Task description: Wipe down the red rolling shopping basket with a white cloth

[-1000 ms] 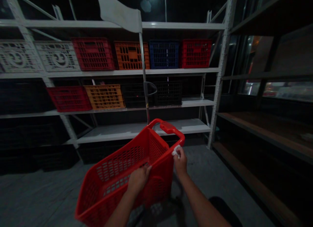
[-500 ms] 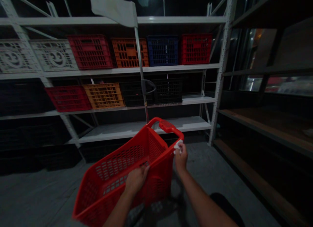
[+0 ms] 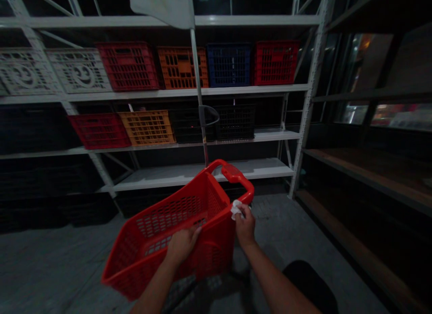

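Note:
A red plastic shopping cart stands at an angle before me, its basket hollow and its handle at the far right end. My left hand grips the near top rim of the basket, thumb over the edge. In my right hand a crumpled white tissue or cloth is pinched and pressed on the rim just below the handle's near end. A metal pole with a pale panel on top rises behind the cart's handle.
White metal shelves behind the cart hold red, orange, blue, white and black crates, such as a blue crate. Dark wooden shelving runs along the right. Grey concrete floor lies around the cart.
My right hand has slid the white tissue or cloth a little left and down along the rim, away from the handle. My left hand stays on the rim.

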`<act>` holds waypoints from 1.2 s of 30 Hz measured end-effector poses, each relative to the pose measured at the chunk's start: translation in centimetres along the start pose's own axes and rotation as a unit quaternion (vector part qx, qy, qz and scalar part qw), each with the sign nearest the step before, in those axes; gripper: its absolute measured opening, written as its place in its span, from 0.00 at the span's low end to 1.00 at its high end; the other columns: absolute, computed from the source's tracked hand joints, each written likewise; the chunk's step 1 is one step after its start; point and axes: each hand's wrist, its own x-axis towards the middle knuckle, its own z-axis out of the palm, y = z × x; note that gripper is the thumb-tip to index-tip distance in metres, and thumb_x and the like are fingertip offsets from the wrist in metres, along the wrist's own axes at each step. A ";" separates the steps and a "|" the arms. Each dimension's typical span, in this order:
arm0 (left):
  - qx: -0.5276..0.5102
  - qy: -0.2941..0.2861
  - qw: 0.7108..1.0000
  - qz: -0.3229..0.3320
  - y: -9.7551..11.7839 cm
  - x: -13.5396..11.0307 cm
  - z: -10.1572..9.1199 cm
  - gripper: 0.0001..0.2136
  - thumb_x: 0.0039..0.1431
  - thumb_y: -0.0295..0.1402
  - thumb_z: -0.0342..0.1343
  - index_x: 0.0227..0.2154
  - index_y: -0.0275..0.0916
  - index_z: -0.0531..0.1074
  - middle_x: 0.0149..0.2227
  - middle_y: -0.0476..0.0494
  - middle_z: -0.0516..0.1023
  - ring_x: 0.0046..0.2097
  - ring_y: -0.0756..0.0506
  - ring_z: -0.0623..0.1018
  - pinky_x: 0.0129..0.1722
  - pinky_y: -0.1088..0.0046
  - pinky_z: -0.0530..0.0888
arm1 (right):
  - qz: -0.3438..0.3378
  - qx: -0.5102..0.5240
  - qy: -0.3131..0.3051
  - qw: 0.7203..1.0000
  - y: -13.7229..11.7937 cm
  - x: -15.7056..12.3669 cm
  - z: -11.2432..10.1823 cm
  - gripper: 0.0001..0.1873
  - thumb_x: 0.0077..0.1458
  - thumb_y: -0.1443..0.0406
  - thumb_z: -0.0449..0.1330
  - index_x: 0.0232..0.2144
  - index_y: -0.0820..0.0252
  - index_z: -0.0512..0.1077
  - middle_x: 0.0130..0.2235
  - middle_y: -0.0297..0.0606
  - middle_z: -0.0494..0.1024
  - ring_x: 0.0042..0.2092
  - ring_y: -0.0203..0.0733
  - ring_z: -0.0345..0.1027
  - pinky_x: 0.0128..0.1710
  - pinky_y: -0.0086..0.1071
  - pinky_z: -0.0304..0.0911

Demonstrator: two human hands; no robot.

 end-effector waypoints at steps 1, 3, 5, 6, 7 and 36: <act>0.003 0.001 1.000 0.000 -0.1 -0.1 0.0 0.28 0.60 0.48 0.25 0.33 0.41 0.71 0.33 0.43 0.78 0.37 0.45 0.77 0.36 0.73 0.66 | -0.006 0.000 0.005 1.000 0.0 0.1 0.0 0.10 0.46 0.68 0.50 0.32 0.58 0.68 0.32 0.36 0.74 0.35 0.41 0.68 0.37 0.32 0.63; 0.008 0.002 1.000 -0.005 -0.1 -0.3 -0.1 0.28 0.60 0.48 0.26 0.33 0.41 0.71 0.33 0.42 0.78 0.37 0.45 0.77 0.36 0.73 0.66 | -0.021 -0.002 -0.005 1.000 0.3 -0.4 0.2 0.10 0.45 0.69 0.51 0.31 0.58 0.68 0.32 0.37 0.74 0.35 0.41 0.68 0.38 0.33 0.63; 0.009 0.002 1.000 -0.014 -0.2 -0.4 -0.2 0.28 0.60 0.48 0.27 0.34 0.41 0.72 0.34 0.42 0.78 0.38 0.45 0.76 0.37 0.73 0.66 | -0.029 -0.006 -0.033 0.999 1.3 -1.9 0.5 0.10 0.44 0.70 0.51 0.31 0.58 0.69 0.33 0.37 0.75 0.35 0.42 0.68 0.38 0.34 0.64; 0.007 0.001 1.000 -0.018 -0.3 -0.4 -0.3 0.28 0.60 0.48 0.27 0.34 0.42 0.72 0.34 0.42 0.78 0.38 0.45 0.76 0.37 0.73 0.66 | -0.028 -0.008 -0.053 0.998 2.0 -2.9 0.6 0.11 0.44 0.70 0.51 0.31 0.57 0.69 0.33 0.37 0.75 0.35 0.42 0.69 0.38 0.34 0.64; 0.003 0.001 1.000 -0.020 -0.3 -0.4 -0.3 0.27 0.60 0.48 0.27 0.34 0.42 0.72 0.34 0.43 0.78 0.39 0.46 0.76 0.37 0.73 0.66 | -0.025 -0.009 -0.077 0.997 2.8 -4.0 0.8 0.12 0.43 0.71 0.51 0.31 0.56 0.70 0.32 0.37 0.76 0.35 0.42 0.69 0.37 0.34 0.64; 0.018 0.079 0.995 -0.056 5.9 -0.5 -2.7 0.30 0.60 0.48 0.25 0.34 0.39 0.73 0.32 0.37 0.78 0.37 0.42 0.77 0.33 0.69 0.68 | -0.147 -0.195 -0.185 0.952 -5.5 10.4 -0.9 0.05 0.47 0.68 0.58 0.22 0.60 0.71 0.27 0.34 0.69 0.30 0.37 0.63 0.29 0.27 0.58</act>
